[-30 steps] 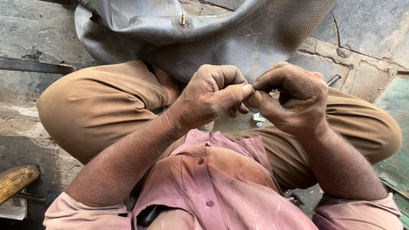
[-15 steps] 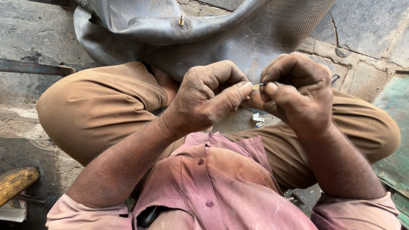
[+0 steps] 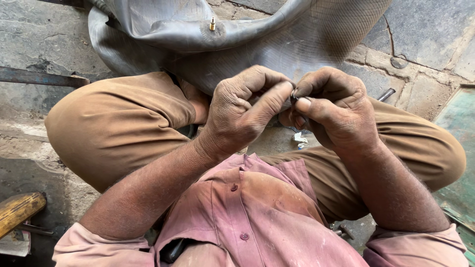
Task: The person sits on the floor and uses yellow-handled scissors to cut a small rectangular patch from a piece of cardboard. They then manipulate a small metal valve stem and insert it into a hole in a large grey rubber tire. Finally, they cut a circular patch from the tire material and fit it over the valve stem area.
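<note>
2 hands: L hand (image 3: 242,111) + R hand (image 3: 332,106) fingers pinch 1 small dark piece (image 3: 293,94) | 1 inner tube (image 3: 198,34), 1 valve (image 3: 212,23)

Cracked grey stone floor (image 3: 39,34), daylit.

small dark piece (image 3: 294,94) mostly hidden between fingertips, kind unclear, inner tube (image 3: 163,29) cut off at top edge

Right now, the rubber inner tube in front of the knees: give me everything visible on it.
The inner tube is grey-black rubber, dusty, deflated and limp, folded over itself in soft loops. A short brass-coloured valve stem stands up from a round reinforcing patch on its upper fold. Part of the surface shows fine ribbing. It lies on the stone floor, beyond the crossed legs; whether it touches them cannot be told. Neither hand touches it.
</note>
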